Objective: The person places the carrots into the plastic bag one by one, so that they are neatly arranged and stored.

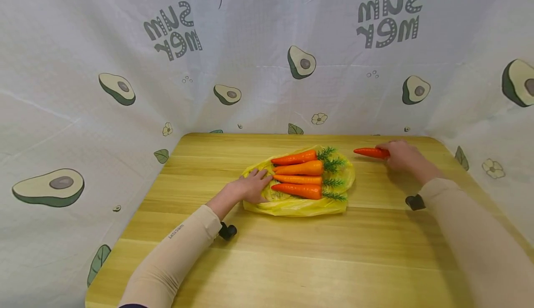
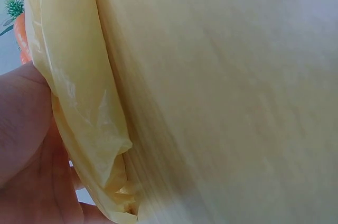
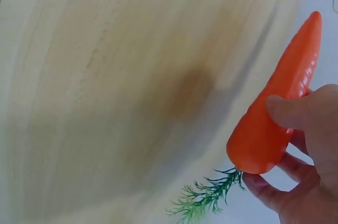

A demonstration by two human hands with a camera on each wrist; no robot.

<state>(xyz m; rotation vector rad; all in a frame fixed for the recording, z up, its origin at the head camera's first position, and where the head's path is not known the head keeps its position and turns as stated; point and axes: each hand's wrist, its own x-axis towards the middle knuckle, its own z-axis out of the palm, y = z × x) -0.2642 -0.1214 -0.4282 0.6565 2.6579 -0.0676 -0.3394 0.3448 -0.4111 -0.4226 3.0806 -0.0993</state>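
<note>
Several orange carrots with green tops, one carrot [image 1: 298, 190] nearest me, lie side by side on a crumpled yellow plastic bag [image 1: 308, 208], tips to the left. My left hand [image 1: 251, 186] rests on the bag's left edge, fingers spread, close to the carrot tips. Folds of the bag [image 2: 84, 86] fill part of the left wrist view and partly hide the fingers. At the right, my right hand [image 1: 403, 157] holds another carrot [image 3: 269, 113] between thumb and fingers. That carrot's tip points left in the head view, and its green top [image 3: 208, 195] hangs by the fingers.
Everything lies on a light wooden table [image 1: 313, 257] with rounded far corners. A white cloth [image 1: 258, 48] printed with avocados hangs behind it and at both sides. Small black devices, one of them a wrist camera [image 1: 227, 231], are worn at both wrists.
</note>
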